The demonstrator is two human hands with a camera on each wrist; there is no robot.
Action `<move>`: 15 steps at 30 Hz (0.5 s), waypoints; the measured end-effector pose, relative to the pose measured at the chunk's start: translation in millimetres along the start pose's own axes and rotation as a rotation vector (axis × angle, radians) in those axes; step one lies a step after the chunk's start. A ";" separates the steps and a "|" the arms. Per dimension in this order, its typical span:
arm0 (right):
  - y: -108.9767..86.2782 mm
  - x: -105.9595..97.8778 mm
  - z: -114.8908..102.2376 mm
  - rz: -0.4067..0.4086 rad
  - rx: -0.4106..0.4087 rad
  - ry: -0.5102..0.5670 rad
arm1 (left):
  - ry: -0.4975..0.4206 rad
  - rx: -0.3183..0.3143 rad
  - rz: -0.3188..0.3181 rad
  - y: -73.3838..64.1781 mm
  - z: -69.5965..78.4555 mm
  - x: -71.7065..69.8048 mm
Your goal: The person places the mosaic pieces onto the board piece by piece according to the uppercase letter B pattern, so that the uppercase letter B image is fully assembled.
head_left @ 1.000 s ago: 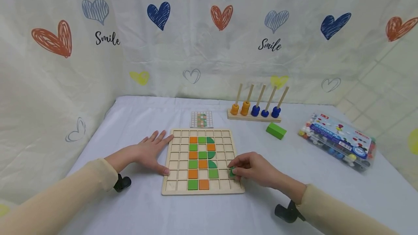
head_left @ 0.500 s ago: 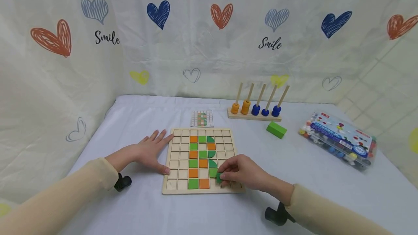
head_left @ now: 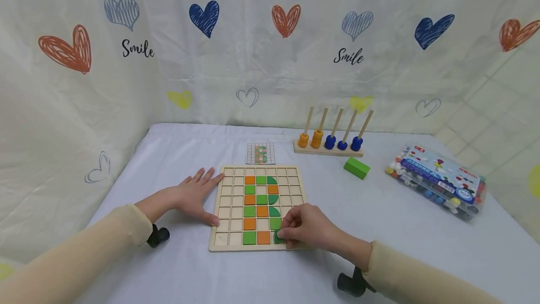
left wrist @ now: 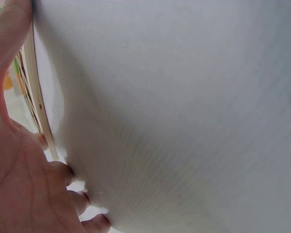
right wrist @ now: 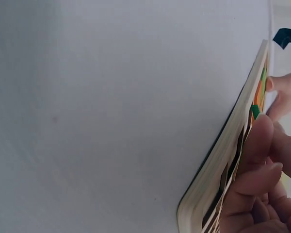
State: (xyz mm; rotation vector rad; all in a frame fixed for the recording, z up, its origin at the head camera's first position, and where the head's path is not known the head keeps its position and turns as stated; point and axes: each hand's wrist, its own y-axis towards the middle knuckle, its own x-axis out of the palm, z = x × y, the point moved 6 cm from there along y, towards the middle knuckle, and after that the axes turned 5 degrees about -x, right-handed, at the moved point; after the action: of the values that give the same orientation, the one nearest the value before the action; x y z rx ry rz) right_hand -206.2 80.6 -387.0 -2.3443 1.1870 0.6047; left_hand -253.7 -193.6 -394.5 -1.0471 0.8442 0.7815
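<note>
A square wooden grid board (head_left: 223,243) lies on the white cloth, with orange, light green and dark green tiles in its middle columns. My right hand (head_left: 310,226) pinches a dark green tile (head_left: 277,237) between thumb and fingers over the front row, just right of an orange tile (head_left: 263,238). In the right wrist view the green tile (right wrist: 255,111) tilts up from the board by the fingertips; most of it is hidden. My left hand (head_left: 196,198) lies with fingers spread at the board's left edge, thumb and index finger touching the rim.
Behind the board lies a small printed pattern card (head_left: 260,154). A wooden peg stand (head_left: 329,150) with orange and blue beads stands at the back right, near a green block (head_left: 356,168). Farther right is a clear plastic box (head_left: 438,182) of colourful pieces.
My right hand has moved left and slightly toward the front with the dark green tile, from the board's right side to beside the front orange tile. The left hand has stayed put.
</note>
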 end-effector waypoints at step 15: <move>1.1 7.7 -8.5 0.050 -0.013 -0.108 | 0.001 -0.002 -0.002 1.0 -1.5 1.0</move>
State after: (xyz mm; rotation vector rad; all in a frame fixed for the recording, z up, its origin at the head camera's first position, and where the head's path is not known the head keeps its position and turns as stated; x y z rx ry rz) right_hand -201.4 70.3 -384.7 -2.2678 1.1987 0.7492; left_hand -254.4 -194.6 -396.2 -1.0503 0.8434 0.7803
